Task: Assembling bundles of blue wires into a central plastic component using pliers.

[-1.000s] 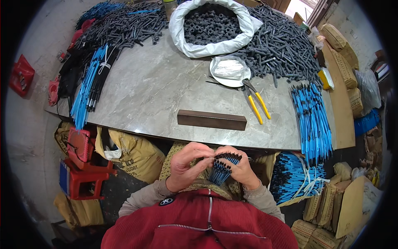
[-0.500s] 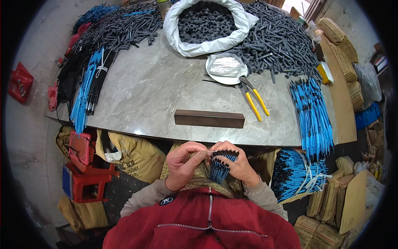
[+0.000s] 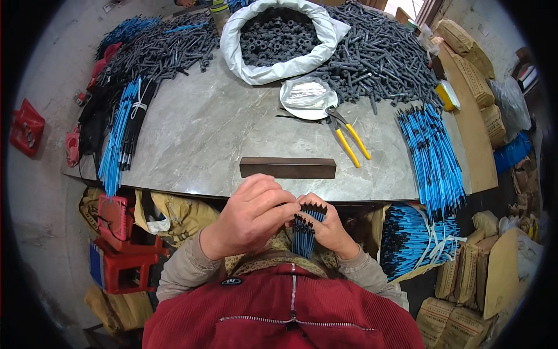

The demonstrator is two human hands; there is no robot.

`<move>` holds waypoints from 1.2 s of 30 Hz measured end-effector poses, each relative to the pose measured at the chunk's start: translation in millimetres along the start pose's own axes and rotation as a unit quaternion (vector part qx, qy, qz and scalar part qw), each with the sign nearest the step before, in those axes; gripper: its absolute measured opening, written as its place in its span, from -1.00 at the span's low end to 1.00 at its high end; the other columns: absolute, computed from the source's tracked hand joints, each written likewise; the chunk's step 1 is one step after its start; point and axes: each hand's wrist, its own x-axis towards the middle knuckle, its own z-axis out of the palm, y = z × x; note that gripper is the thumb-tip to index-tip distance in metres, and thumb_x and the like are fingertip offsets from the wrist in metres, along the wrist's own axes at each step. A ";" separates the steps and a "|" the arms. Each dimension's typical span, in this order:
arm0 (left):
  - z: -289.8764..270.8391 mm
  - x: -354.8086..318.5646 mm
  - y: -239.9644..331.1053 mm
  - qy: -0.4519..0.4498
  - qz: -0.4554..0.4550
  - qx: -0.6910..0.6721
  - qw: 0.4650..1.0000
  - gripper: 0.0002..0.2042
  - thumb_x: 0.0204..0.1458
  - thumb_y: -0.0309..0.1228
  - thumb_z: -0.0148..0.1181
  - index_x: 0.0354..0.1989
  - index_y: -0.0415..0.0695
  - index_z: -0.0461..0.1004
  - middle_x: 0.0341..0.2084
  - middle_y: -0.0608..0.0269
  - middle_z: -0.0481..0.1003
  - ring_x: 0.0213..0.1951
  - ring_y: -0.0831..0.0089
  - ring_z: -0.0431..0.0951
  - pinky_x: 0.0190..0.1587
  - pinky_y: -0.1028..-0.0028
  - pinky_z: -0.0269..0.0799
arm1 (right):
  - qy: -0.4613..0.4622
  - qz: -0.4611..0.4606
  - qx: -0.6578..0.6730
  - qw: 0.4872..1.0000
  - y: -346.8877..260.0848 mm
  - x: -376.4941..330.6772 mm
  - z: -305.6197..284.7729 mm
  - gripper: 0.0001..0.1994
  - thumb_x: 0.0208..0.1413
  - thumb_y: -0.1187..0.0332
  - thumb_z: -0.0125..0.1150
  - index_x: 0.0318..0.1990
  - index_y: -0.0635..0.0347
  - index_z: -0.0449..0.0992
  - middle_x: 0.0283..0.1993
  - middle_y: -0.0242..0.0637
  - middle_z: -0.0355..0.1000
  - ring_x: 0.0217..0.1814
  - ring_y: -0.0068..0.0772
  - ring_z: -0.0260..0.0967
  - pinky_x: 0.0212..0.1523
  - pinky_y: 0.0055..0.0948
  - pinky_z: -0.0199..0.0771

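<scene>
Left hand (image 3: pixel 254 212) shifts since the earlier frame: its back now faces the camera and its wrist sits farther left, while the fingertips remain at the head of the bundle of blue rods (image 3: pixel 303 239). Right hand (image 3: pixel 332 231) stays closed round that bundle. Left-hand fingers are bent and drawn together beside the black ends; whether they pinch anything cannot be told, as the hand hides it. Bundle location: between the hands, just off the near edge of the table (image 3: pixel 186 139), above the lap.

Handling estimate: light; each rod fairly stiff but thin enough to flex. Shafts look smooth and probably slide on one another, so a loose grip may fan them (judged by eye only). Best hold: round the shafts, just below the black ends.

Surface: grey, stone-patterned, bearing a dark bar (image 3: pixel 288 169), yellow-handled pliers (image 3: pixel 347 148) with their head at the rim of a white plate (image 3: pixel 314 117), and, at the far side, an open white sack (image 3: pixel 231 53) with grey parts (image 3: pixel 386 61) heaped left and right of it.

Room: red stool (image 3: pixel 131 269) near left, brown paper sacks (image 3: pixel 457 270) near right
</scene>
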 end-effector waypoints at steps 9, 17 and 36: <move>21.6 8.5 18.5 -0.021 -0.032 -0.038 0.999 -0.71 -0.18 -0.44 0.43 -0.21 -0.10 0.58 -0.35 0.30 0.48 -0.39 0.35 0.47 -0.14 0.24 0.35 | -0.007 -0.035 -0.049 0.998 12.5 1.8 -5.4 -0.81 0.27 0.35 0.14 -0.10 0.27 0.40 -0.23 -0.34 0.41 -0.17 -0.57 0.34 -0.09 -0.53 0.38; 38.7 8.2 30.7 0.031 -0.008 0.057 0.998 -0.76 -0.17 -0.49 0.36 -0.26 -0.10 0.59 -0.43 0.38 0.42 -0.42 0.46 0.46 -0.09 0.27 0.32 | 0.012 -0.012 -0.056 0.998 14.3 -0.1 -4.2 -0.82 0.19 0.40 0.14 -0.10 0.26 0.42 -0.22 -0.34 0.41 -0.16 -0.56 0.33 -0.07 -0.50 0.39; 41.6 23.7 5.7 -0.006 -0.048 0.000 0.999 -0.83 -0.08 -0.48 0.28 -0.27 -0.19 0.54 -0.37 0.25 0.44 -0.31 0.36 0.50 -0.06 0.24 0.33 | 0.026 -0.008 -0.066 0.997 39.7 5.8 -23.0 -0.82 0.15 0.48 0.19 -0.10 0.26 0.47 -0.18 -0.34 0.46 -0.10 -0.52 0.38 0.00 -0.47 0.40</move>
